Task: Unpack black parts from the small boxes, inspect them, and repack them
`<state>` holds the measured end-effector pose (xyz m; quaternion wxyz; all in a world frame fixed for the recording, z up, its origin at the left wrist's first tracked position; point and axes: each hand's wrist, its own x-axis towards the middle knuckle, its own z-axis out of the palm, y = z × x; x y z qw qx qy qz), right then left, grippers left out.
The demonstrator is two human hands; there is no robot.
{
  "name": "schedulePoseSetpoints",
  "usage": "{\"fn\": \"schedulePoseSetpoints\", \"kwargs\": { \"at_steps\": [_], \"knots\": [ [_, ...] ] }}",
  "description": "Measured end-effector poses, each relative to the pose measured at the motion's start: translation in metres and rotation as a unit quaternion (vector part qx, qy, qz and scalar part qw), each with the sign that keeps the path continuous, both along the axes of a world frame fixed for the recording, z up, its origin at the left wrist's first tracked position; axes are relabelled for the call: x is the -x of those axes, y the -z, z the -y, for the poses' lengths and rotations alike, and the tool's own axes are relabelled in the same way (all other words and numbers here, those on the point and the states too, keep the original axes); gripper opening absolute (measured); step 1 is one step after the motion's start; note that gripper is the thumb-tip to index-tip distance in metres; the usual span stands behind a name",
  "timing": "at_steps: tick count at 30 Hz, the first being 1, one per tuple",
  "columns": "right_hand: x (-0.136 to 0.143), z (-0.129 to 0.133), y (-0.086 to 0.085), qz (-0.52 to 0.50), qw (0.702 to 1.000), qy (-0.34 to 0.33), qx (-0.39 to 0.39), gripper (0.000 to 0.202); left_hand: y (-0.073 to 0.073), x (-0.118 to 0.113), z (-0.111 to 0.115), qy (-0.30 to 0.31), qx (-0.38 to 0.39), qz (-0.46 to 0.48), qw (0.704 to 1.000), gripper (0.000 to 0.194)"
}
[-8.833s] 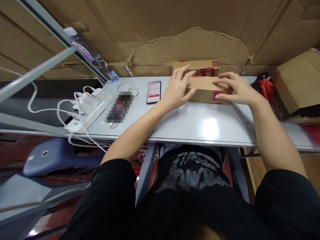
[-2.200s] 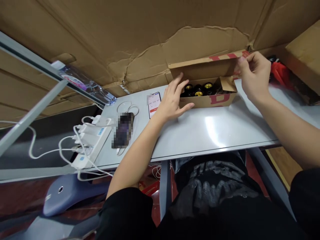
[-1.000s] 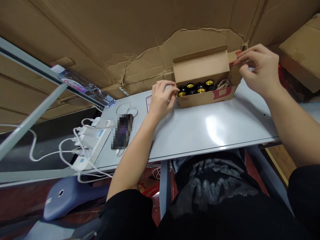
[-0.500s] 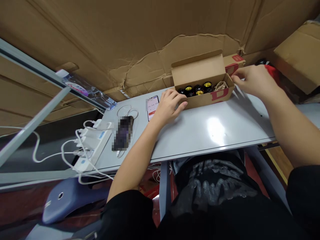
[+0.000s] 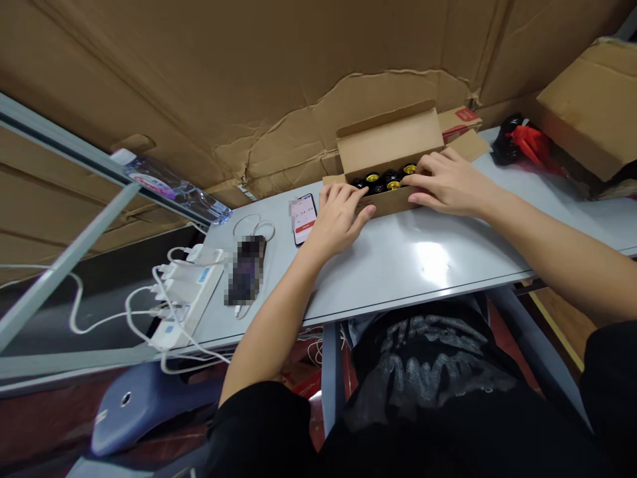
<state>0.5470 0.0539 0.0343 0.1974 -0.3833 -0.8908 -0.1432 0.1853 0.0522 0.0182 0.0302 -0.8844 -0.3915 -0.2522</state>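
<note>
A long cardboard box (image 5: 385, 206) stands open on the grey table, its lid raised at the back. Inside lie several black lamp sockets (image 5: 392, 178), some showing yellow threaded rings. At the box's left end, my left hand (image 5: 341, 216) curls its fingers over the rim, thumb apart at the front. Across the right part of the box lies my right hand (image 5: 442, 182), fingers bent over the opening and thumb against the front wall. It covers the crumpled paper in that end. An end flap (image 5: 468, 145) sticks out beyond the right hand.
Left of the box lie a phone with a timer (image 5: 303, 219) and a second, blurred-out phone (image 5: 246, 269). A power strip (image 5: 194, 299) with white cables and a water bottle (image 5: 174, 186) are farther left. Black and red plastic bags (image 5: 530, 146) and a larger carton (image 5: 592, 106) stand at right.
My right hand has moved left from the box's right end onto its opening, over the paper. The right end flap now shows folded outward. My left hand stays at the left end.
</note>
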Motion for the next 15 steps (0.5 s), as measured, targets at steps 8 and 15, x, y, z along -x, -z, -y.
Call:
{"fn": "schedulePoseSetpoints", "kwargs": {
  "at_steps": [8, 15],
  "knots": [
    [-0.005, -0.005, 0.009, -0.014, 0.999, 0.028, 0.010, 0.099, -0.003, 0.004, 0.001, -0.003, 0.032, 0.026, 0.999, 0.078],
    [-0.006, -0.005, 0.004, -0.012, 0.999, -0.003, 0.052, 0.083, -0.008, 0.001, 0.003, 0.009, 0.040, -0.005, 0.999, 0.057]
  ]
}}
